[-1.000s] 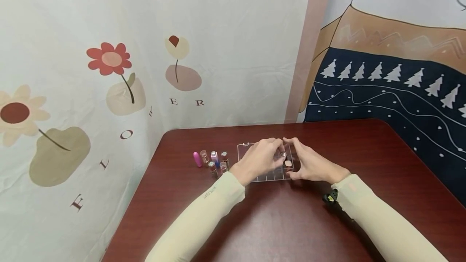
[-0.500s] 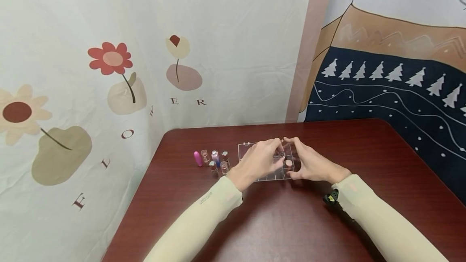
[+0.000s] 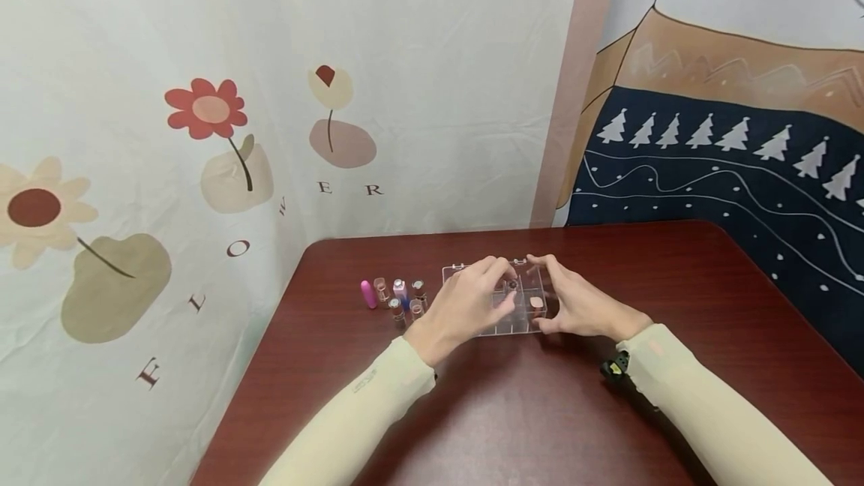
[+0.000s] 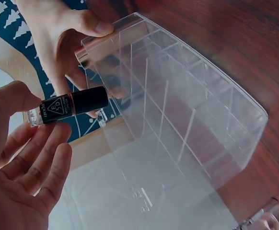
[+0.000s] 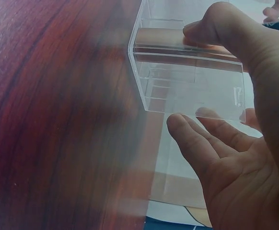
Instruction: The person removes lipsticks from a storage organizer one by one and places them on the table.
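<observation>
In the head view, a clear plastic divided organizer box (image 3: 506, 325) lies on the table. My left hand (image 3: 462, 302) is over its middle. In the left wrist view, thumb and fingers pinch a black lipstick tube (image 4: 70, 105) by its clear end, the black end pointing at the box. My right hand (image 3: 577, 302) grips the box's right end, thumb on the near side and fingers on the far side. One rose-gold capped tube (image 5: 158, 38) stands in a corner compartment beside the right thumb. The left hand hides part of the box.
Left of the box stand several small cosmetic tubes: a pink one (image 3: 367, 295), clear-capped ones such as a dark-topped tube (image 3: 397, 310), and a white-and-blue one (image 3: 400, 292). The red-brown table (image 3: 526, 411) meets a printed curtain (image 3: 439, 133) behind.
My left hand has drawn a little to the left with the lipstick tube, away from the box's right end, uncovering more compartments. The right hand keeps its place on the box.
</observation>
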A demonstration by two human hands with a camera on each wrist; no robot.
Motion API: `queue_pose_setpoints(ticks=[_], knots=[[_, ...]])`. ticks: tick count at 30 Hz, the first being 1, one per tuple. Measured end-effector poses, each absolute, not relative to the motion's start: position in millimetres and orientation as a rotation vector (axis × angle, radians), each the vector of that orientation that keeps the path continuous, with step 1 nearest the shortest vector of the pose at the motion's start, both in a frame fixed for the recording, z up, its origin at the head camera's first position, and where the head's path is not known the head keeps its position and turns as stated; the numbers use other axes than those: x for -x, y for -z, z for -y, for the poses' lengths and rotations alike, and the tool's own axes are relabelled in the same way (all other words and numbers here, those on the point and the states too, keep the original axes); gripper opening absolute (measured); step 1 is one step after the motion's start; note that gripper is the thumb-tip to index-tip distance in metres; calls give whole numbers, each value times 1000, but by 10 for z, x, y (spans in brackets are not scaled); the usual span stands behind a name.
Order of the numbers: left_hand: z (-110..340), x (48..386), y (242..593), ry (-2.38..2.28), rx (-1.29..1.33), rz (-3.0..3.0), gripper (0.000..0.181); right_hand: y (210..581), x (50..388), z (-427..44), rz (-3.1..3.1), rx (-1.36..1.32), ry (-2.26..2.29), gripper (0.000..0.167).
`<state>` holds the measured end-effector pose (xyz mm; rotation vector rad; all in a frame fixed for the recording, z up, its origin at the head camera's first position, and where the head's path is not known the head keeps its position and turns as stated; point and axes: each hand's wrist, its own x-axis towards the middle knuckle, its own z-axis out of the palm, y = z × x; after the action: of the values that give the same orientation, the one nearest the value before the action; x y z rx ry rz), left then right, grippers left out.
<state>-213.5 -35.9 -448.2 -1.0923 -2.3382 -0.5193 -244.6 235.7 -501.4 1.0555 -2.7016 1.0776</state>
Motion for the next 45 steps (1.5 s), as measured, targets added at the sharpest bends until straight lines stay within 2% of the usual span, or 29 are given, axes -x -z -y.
queue_pose_setpoints(ticks=[26, 45], knots=[[819, 2024, 4548, 525, 1007, 2274, 23, 5066, 2412, -2366, 2723, -1012, -1189, 110], [1295, 1805, 4643, 533, 891, 2254, 25, 5042, 2431, -2346, 2762, -979, -1119, 113]])
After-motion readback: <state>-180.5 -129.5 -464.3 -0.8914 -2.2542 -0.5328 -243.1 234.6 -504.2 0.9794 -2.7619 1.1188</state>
